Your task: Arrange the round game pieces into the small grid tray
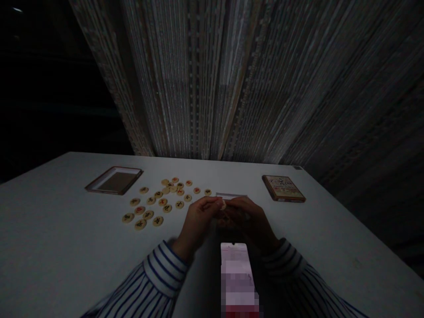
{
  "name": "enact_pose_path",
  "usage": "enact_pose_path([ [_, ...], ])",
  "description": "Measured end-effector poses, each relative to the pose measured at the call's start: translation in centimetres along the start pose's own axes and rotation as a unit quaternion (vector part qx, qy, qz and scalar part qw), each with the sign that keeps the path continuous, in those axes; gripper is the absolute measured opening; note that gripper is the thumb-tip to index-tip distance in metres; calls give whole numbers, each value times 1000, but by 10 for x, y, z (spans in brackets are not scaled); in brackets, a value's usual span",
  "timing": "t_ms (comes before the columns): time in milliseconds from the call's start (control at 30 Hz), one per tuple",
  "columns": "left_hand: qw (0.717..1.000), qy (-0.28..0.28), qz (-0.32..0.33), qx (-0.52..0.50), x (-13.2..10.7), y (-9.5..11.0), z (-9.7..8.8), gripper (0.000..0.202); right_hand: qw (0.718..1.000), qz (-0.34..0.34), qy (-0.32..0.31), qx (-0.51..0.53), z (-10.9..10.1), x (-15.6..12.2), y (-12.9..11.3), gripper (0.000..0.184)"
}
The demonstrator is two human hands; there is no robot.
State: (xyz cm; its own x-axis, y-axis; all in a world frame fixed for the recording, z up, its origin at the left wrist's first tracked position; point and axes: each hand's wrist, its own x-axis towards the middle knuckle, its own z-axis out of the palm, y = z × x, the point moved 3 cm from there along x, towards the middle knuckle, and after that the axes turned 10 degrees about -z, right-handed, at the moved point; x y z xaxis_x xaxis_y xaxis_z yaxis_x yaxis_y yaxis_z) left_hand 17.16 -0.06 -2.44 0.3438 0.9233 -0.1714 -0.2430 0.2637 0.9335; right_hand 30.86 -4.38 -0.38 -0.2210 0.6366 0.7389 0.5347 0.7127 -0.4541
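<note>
From my end of the feed, nearest to me was a lit phone, its screen partly blocked into squares, between two blue-striped sleeves. Just beyond it the left hand and the right hand met over the white worktop. I saw the left thumb and fingers pinching a small pale piece at the meeting point; the right fingers were curled in close to it, but I could not tell whether they gripped it too. Below, the shadow was too deep for me to read. A box with a pale rim showed just behind the hands, mostly covered by them.

To the left I had a loose scatter of round wooden discs, many marked in black or red, some touching or overlapping. Farther off lay a shallow tray on the left and a printed box on the right. A string curtain hung behind the far edge.
</note>
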Motion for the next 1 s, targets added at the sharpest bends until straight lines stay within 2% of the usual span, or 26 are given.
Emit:
enact_pose_path([
  [267,998,-56,-13,1,0,-3,2,26,997,-21,-11,-75,-3,1,-1,15],
  [433,1000,-15,0,11,1,-5,-1,22,990,-54,-28,-126,-4,3,-4,19],
  [633,998,-8,15,54,1,-4,-1,21,983,-72,-61,-160,-3,2,-1,26],
  [833,993,16,42,109,-1,1,1,20,974,-72,-113,-183,2,0,3,23],
  [1000,980,36,72,181,-2,1,0,23,970,-81,-102,-203,-13,2,5,17],
])
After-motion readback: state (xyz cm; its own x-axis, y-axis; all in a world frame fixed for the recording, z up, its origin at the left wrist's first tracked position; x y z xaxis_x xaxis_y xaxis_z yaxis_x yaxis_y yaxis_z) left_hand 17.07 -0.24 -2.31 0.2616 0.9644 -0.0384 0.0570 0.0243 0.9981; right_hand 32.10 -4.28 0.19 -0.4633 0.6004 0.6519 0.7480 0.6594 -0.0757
